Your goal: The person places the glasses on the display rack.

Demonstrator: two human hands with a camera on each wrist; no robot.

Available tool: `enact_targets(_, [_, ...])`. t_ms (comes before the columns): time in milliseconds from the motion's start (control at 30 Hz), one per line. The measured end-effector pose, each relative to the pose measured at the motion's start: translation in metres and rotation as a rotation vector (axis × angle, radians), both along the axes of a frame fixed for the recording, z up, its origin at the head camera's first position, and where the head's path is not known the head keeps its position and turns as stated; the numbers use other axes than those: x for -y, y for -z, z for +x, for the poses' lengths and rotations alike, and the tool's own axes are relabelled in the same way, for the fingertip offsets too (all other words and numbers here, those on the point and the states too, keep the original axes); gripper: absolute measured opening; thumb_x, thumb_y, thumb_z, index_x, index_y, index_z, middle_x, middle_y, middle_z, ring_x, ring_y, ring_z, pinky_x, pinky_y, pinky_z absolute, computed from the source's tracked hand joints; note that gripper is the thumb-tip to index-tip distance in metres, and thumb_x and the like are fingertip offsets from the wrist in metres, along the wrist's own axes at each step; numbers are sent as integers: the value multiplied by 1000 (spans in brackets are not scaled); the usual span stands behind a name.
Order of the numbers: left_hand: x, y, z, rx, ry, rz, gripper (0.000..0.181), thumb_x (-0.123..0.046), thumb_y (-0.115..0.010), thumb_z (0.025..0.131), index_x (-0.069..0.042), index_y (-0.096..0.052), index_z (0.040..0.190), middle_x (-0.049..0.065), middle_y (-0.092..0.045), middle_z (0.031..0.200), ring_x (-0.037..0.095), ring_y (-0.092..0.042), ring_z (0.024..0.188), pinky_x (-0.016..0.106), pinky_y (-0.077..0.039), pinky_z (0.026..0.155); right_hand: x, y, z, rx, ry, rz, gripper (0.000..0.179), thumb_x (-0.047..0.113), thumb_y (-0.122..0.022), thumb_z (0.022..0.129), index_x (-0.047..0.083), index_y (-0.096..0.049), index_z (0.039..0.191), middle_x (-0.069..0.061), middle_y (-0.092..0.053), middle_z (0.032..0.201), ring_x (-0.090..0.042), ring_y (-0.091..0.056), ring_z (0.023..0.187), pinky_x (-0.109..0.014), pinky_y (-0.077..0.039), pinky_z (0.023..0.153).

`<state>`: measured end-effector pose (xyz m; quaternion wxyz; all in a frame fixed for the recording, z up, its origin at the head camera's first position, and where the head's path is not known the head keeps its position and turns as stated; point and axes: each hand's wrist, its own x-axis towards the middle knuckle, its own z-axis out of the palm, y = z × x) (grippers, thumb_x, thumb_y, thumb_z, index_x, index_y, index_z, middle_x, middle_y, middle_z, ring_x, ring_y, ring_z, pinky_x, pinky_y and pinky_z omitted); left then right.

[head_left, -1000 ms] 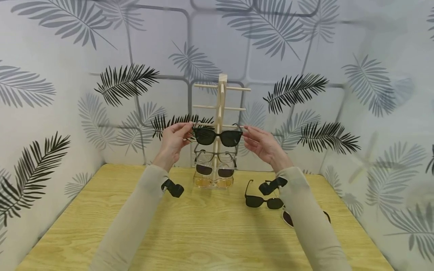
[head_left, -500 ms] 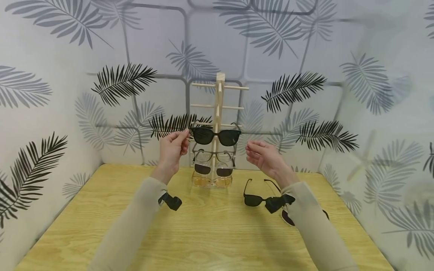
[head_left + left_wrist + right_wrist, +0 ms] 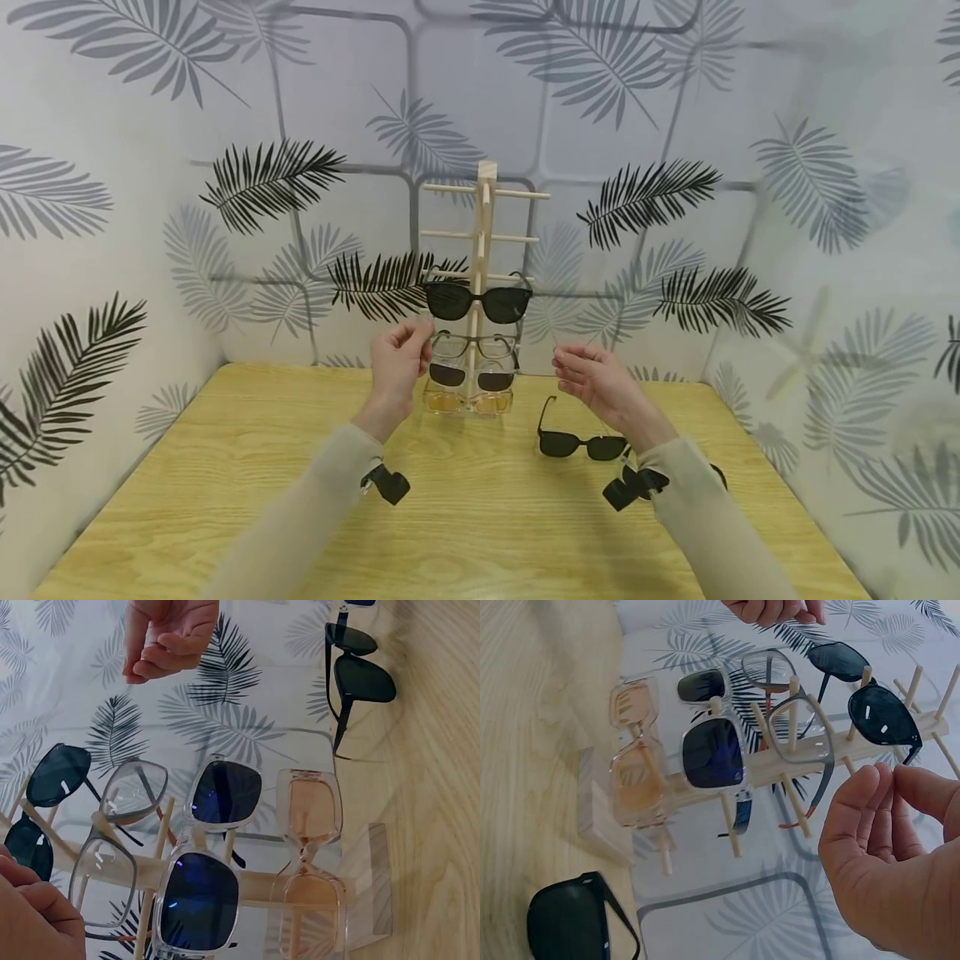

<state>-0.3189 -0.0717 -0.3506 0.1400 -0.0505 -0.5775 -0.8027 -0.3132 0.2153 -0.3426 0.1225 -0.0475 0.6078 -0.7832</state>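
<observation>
Black sunglasses (image 3: 504, 306) hang on a wooden glasses stand (image 3: 487, 200), with neither hand holding them. Below them are grey-and-clear framed eyeglasses (image 3: 802, 727), clear-framed dark sunglasses (image 3: 202, 900) and orange-tinted glasses (image 3: 311, 810). My left hand (image 3: 397, 367) is beside the stand's left side, fingers loosely bent and holding nothing, near the eyeglasses; contact cannot be told. To the right of the stand, my right hand (image 3: 603, 387) hangs in the air. Its fingertips are gathered near the thumb, with nothing between them in the right wrist view (image 3: 900, 847).
Another pair of black sunglasses (image 3: 558, 444) lies on the wooden table (image 3: 465, 517), right of the stand. A further pair (image 3: 718, 477) is mostly hidden behind my right forearm. Two upper rungs (image 3: 521, 195) of the stand carry no glasses. A leaf-patterned backdrop (image 3: 600, 83) stands behind.
Both hands have let go of the black sunglasses, which stay on the stand. My left hand has dropped lower beside it; the right has moved down and away to the right.
</observation>
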Motion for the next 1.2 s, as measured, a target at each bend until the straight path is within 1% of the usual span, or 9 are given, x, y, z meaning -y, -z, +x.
enact_targets(100, [-8,7,4,9,-6,-25,22,-18,-65,95,0,-67,84,-4,-53,55,7,-45,48,18,-38,46,-6,8,2,13,-11,3,8,12,-59,99,12,-67,97,1,-69,88,-9,-66,76,-22,-57,70])
enact_targets(167, [-13,12,5,10,5,-47,23,-18,-66,95,3,-65,85,-4,-53,54,8,-45,48,18,-38,45,-10,13,2,11,-22,12,11,11,-58,99,13,-68,96,2,-70,88,-8,-66,76,-22,-57,69])
enact_targets(267, [-22,18,8,13,28,-91,22,-16,-65,95,2,-65,83,-3,-53,54,9,-45,48,19,-38,45,-19,20,2,3,-45,32,13,11,-57,100,14,-68,97,3,-69,90,-7,-66,78,-21,-56,70])
enact_targets(433, [-37,32,14,56,90,-128,23,-18,-66,95,1,-66,82,-1,-56,58,9,-45,47,20,-37,43,-38,31,-2,1,-76,85,9,11,-56,101,13,-63,106,2,-67,96,-7,-65,83,-21,-56,74])
enact_targets(567, [-48,47,16,78,142,-148,27,-18,-68,94,8,-68,89,3,-63,64,9,-50,50,19,-40,44,-55,42,-6,14,-108,143,12,10,-54,101,11,-60,112,2,-66,100,-8,-64,87,-22,-55,77])
enact_targets(667, [-57,57,19,80,195,-189,28,-19,-68,94,10,-70,94,3,-66,69,10,-55,56,19,-43,48,-65,48,-10,14,-125,190,15,10,-55,101,11,-60,115,3,-66,101,-7,-64,89,-21,-55,79])
enact_targets(800, [-71,69,23,97,272,-237,24,-17,-67,94,7,-71,99,4,-69,75,9,-60,61,18,-45,51,-78,55,-14,0,-133,254,32,10,-56,100,1,-54,130,5,-66,104,-5,-64,95,-21,-54,83])
enact_targets(933, [-83,80,23,120,326,-259,22,-13,-67,94,6,-71,105,11,-72,85,7,-62,64,18,-48,54,-92,64,-21,-4,-152,315,53,9,-55,101,-13,-34,144,8,-66,105,-4,-64,98,-20,-54,85])
enact_targets(1200, [-99,101,14,247,342,-254,21,-14,-67,94,-1,-72,110,12,-72,99,8,-65,74,22,-53,63,-118,73,-28,21,-202,384,56,6,-54,100,-16,-29,145,9,-66,106,-3,-64,99,-21,-54,85])
